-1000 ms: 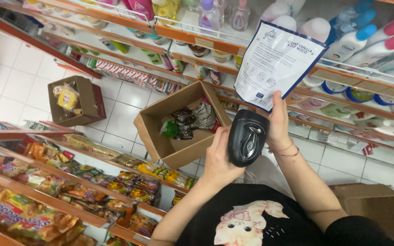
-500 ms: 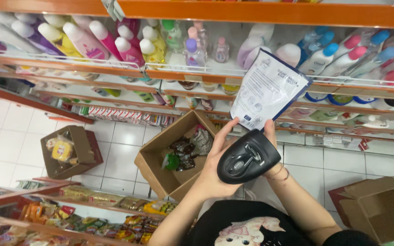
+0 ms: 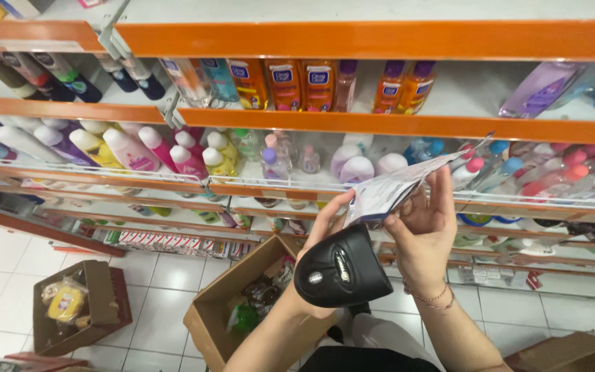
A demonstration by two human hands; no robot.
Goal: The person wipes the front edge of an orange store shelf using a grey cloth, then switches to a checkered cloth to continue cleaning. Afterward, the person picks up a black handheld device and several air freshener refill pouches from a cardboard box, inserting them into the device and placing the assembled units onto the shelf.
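My left hand [image 3: 326, 227] grips a black handheld barcode scanner [image 3: 340, 270], its head turned toward me at centre. Its fingertips also touch the lower edge of a white and blue flat pouch [image 3: 399, 186]. My right hand [image 3: 423, 231] holds that pouch from the right, thumb and fingers on it, with a thin bracelet at the wrist. The pouch is tilted almost edge-on in front of the shelf of bottles.
Orange-edged shelves [image 3: 352, 124] carry rows of bottles, pink and white ones at the left [image 3: 132, 148]. On the tiled floor stand an open cardboard box of packets [image 3: 232, 317], a smaller box with a yellow item [image 3: 80, 306], and another box [image 3: 573, 351] at lower right.
My view has tilted up the shelves. Both hands rose with it, the pouch turned from facing me to nearly edge-on, and the scanner swung beneath it.
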